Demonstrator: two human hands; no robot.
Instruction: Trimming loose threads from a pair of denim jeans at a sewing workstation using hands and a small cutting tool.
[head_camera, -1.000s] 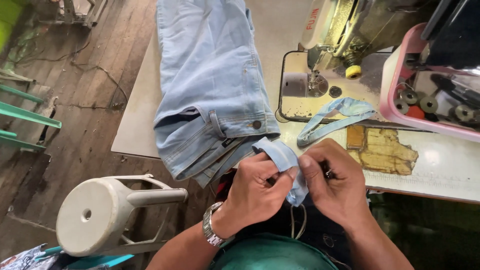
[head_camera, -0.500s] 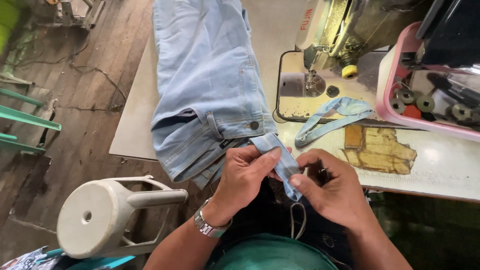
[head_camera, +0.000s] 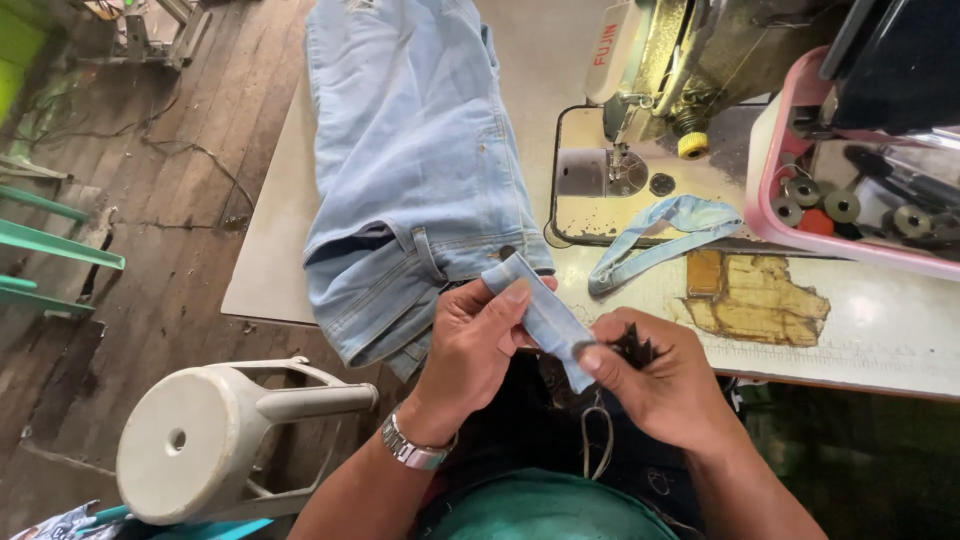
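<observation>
**Both hands pinch a denim strip at the table's edge**

The table (head_camera: 270, 270) carries light-blue jeans (head_camera: 420, 170), a sewing machine (head_camera: 680, 60), a pink tray (head_camera: 800, 225) of bobbins and a loose denim band (head_camera: 660, 235). A white stool (head_camera: 200, 440) lies tipped on the wooden floor. The left hand (head_camera: 480, 345) and right hand (head_camera: 665, 385), close together, each grip one end of a small denim strip (head_camera: 545, 315) just below the jeans' waistband; the right also holds a small dark tool.

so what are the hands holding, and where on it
Both hold a light blue denim strip: the left hand pinches its upper end, the right hand its lower end. The right hand also grips something small and dark, unclear what.
</observation>
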